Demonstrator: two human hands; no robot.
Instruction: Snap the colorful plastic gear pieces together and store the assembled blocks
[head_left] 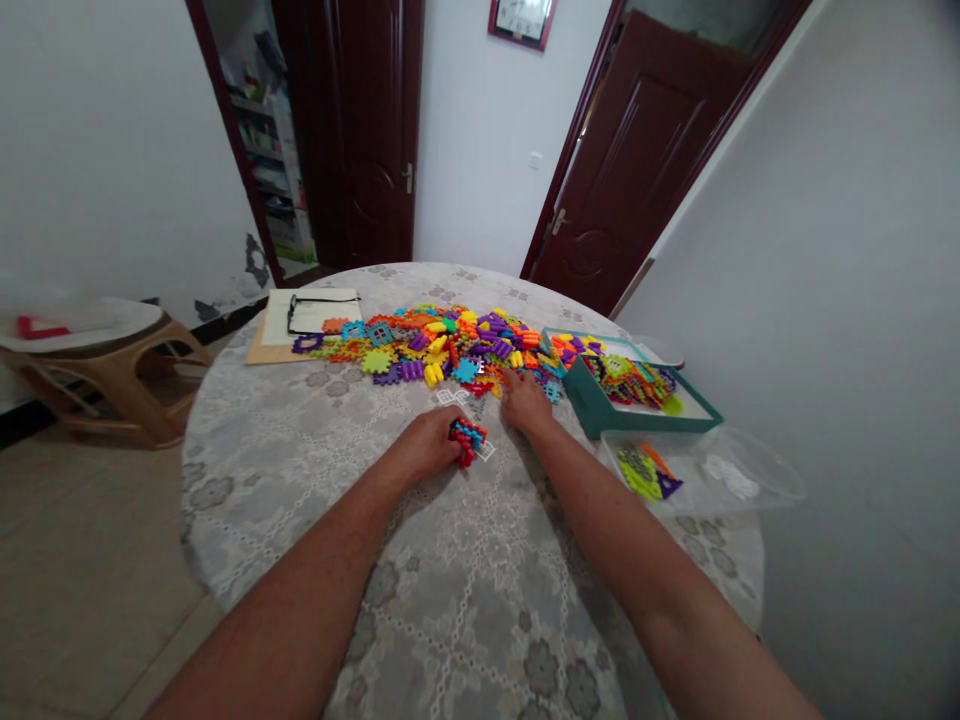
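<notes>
My left hand (433,442) is closed around a small stack of red and blue toothed plastic building pieces (468,440), held just over the table in front of the pile. To its right, my right hand (525,402) reaches to the near edge of a heap of colourful interlocking building pieces (435,345). Its fingers look slightly spread and bent among the pieces, with no held piece visible; the fingertips are partly hidden. A blue toothed square (465,370) and yellow tubes (434,374) lie near it. White outline pieces (452,397) rest between the hands and the heap.
At the right stands a green-edged box (637,420) with more pieces. Before it is a clear plastic tray (705,500) holding several pieces. Glasses (322,315) lie on a pale board (270,340) at the left. A patterned cloth covers the round table (480,580). A stool (127,380) stands left.
</notes>
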